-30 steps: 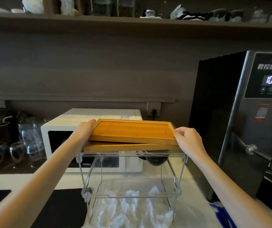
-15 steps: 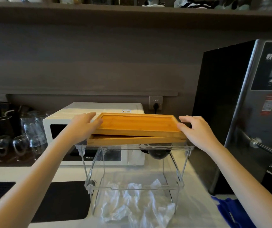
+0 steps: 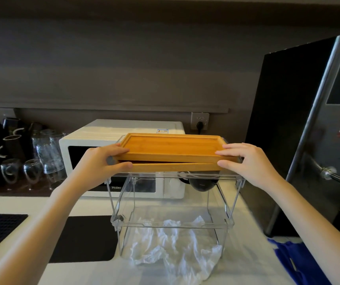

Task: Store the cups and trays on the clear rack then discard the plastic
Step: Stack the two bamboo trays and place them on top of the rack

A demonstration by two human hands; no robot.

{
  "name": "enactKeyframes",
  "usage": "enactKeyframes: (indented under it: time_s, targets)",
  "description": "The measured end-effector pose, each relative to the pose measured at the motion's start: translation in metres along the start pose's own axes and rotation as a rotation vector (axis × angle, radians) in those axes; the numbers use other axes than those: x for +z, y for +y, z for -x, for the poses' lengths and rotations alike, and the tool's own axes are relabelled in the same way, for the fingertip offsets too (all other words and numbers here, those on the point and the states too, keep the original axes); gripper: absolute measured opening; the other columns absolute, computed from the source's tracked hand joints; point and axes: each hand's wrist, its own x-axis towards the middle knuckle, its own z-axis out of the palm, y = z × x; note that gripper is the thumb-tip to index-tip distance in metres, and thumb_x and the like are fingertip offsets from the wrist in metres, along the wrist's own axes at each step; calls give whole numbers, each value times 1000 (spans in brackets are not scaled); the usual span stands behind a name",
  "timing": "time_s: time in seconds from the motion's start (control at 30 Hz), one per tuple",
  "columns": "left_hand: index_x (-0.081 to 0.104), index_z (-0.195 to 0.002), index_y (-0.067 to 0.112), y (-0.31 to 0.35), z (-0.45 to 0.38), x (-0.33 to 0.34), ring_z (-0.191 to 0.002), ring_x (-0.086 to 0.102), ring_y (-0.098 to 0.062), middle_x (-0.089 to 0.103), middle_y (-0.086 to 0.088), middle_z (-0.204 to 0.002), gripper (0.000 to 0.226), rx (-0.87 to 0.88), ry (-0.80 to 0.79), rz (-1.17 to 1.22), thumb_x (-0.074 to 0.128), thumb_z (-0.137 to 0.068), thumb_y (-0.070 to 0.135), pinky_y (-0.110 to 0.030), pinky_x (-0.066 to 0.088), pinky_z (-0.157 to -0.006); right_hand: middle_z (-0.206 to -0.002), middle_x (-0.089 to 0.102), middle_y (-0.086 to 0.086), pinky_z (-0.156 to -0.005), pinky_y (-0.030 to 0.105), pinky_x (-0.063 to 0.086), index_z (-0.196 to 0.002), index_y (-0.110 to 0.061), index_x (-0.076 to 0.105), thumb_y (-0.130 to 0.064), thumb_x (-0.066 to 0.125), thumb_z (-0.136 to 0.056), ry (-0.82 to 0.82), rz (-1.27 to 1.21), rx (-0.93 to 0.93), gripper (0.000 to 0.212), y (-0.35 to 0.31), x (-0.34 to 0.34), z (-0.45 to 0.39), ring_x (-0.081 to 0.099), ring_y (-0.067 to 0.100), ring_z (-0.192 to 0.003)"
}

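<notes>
Step in hand: we judge it to be squaring the two trays on the rack's (image 3: 229, 175) top shelf.
Top tray (image 3: 171, 148): wooden, lying slightly askew on the lower tray (image 3: 175, 167), its left end overhanging.
Left hand (image 3: 99, 163): at the trays' left end, thumb under, fingers on the top tray's rim, pinching the stack.
Right hand (image 3: 247, 163): at the right end, fingers together, pressed flat on both tray edges.
Advice: we should nudge both ends inward evenly, keeping the stack inside the shelf's edges, since the clear shelf looks slick.
Rack, upper level: a dark cup (image 3: 203, 184) shows beneath the trays.
Rack, lower level: no cups or trays that we can see.
Plastic (image 3: 175, 251): crumpled on the counter at the rack's front edge, not yet discarded.
</notes>
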Motion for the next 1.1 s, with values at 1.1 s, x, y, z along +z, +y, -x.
enactKeyframes:
  time_s: [1.1]
  targets:
    - [70, -100, 12, 10, 7, 5, -89, 56, -15, 65, -2, -97, 23, -4, 207, 133, 67, -77, 12, -29, 44, -86, -106, 67, 0, -82, 20, 46, -100, -17, 71, -20, 67, -79, -5, -173, 29, 21, 10, -8, -6, 56, 13, -102]
